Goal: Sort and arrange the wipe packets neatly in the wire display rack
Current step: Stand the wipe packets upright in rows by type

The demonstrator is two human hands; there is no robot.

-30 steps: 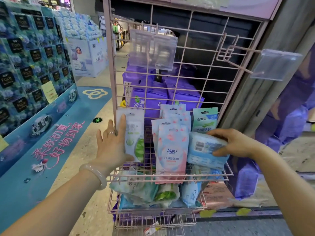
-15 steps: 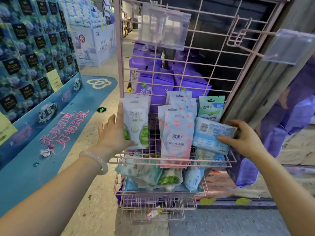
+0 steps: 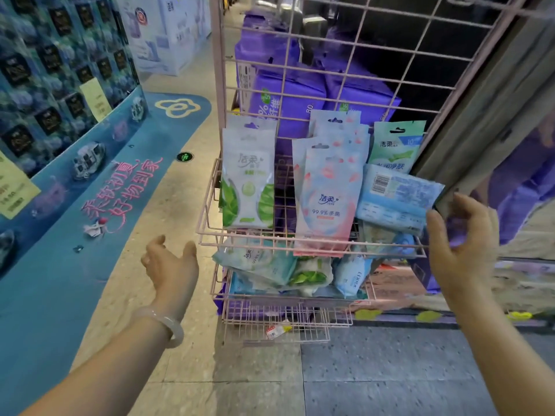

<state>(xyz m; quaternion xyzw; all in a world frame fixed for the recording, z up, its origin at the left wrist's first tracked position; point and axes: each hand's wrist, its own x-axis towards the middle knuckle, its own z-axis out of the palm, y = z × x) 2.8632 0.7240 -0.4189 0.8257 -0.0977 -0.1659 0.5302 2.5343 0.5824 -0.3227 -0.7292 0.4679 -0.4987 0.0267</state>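
The pink wire rack (image 3: 207, 232) holds upright packets in its upper basket: green-and-white packets (image 3: 247, 178) on the left, pink-and-blue packets (image 3: 327, 199) in the middle, a mint-green packet (image 3: 396, 145) behind at the right. A light blue packet (image 3: 396, 199) lies tilted with its barcode up at the basket's right end. My right hand (image 3: 462, 232) hovers just right of it, fingers loosely curled, holding nothing. My left hand (image 3: 172, 265) hangs open below and left of the basket. Several packets (image 3: 261, 262) lie jumbled in the lower basket.
Purple bulk packs (image 3: 288, 94) stand behind the rack's grid. A blue product display (image 3: 54, 85) and a blue floor mat (image 3: 120, 187) fill the left. A grey pillar (image 3: 492, 100) stands right of the rack. A small tag (image 3: 277, 331) lies in the bottom basket.
My left hand has let go of the green-and-white packets and dropped down and left. My right hand has released the light blue packet and drawn back to the right. The view has tilted down.
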